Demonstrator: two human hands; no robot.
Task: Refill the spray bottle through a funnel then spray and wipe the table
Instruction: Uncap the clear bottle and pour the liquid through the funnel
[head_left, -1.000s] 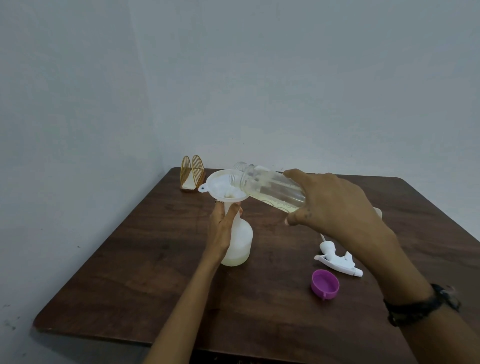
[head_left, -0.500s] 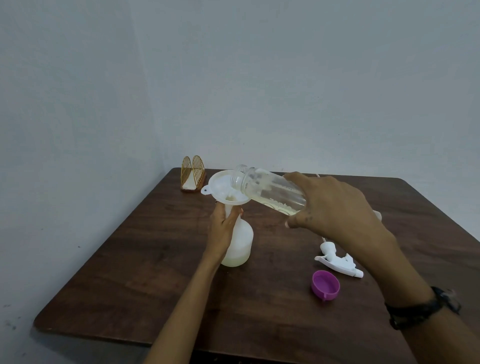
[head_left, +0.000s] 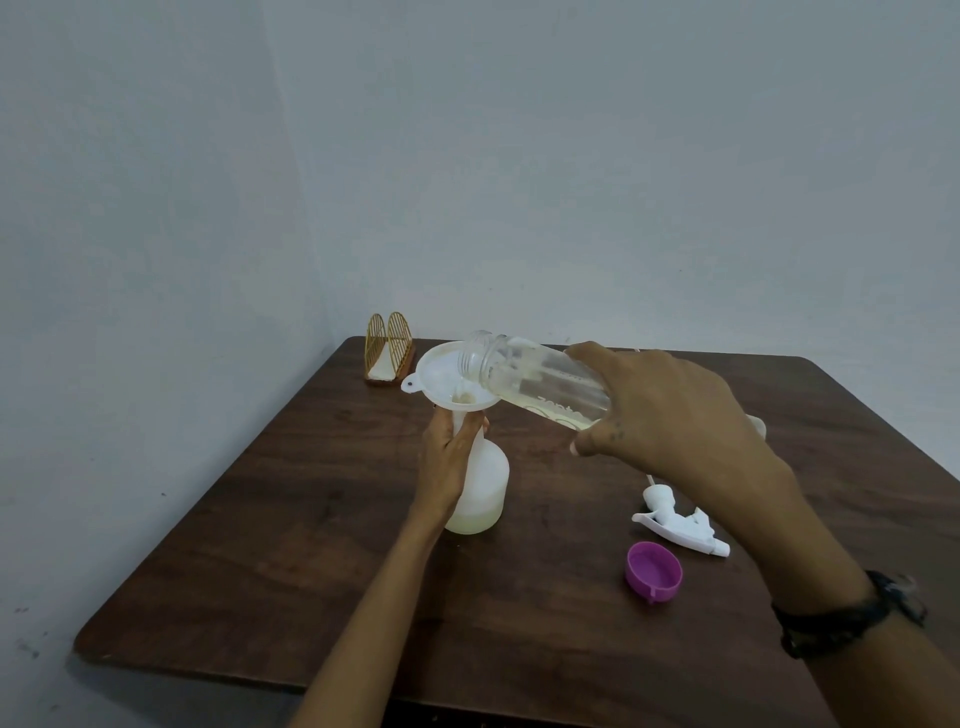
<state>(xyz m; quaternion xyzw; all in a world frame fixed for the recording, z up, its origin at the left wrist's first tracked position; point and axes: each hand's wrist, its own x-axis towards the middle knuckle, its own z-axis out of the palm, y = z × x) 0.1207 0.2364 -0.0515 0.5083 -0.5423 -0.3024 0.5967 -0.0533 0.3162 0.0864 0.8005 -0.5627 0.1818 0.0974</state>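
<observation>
Just left of the frame's centre, the translucent white plastic spray bottle (head_left: 480, 488) stands upright on the dark brown wooden table (head_left: 311, 545), a shallow pale-yellow layer showing at its base. A white plastic funnel (head_left: 447, 382) sits in its neck. The left hand (head_left: 449, 467) wraps the neck just under the funnel, fingers and thumb curled round it. The right hand (head_left: 670, 410), at centre right, grips the base end of a clear plastic refill bottle (head_left: 540, 384) tipped nearly level, its open mouth over the funnel bowl; its fingers are closed round the body, thumb underneath.

With so little liquid inside, the spray bottle is probably light and easy to tip, and the funnel makes it top-heavy, so the neck looks the right place to steady it. Its thin walls likely flex if squeezed lower down. The clear bottle looks smooth and may turn slippery if liquid runs back along it; a hold near its base gives control of the tilt.

Lower right of centre lie the white trigger sprayer head (head_left: 675, 525) and a purple plastic cap (head_left: 653, 569), apart from each other. A gold wire napkin holder (head_left: 389, 353) stands at the table's far left corner.
</observation>
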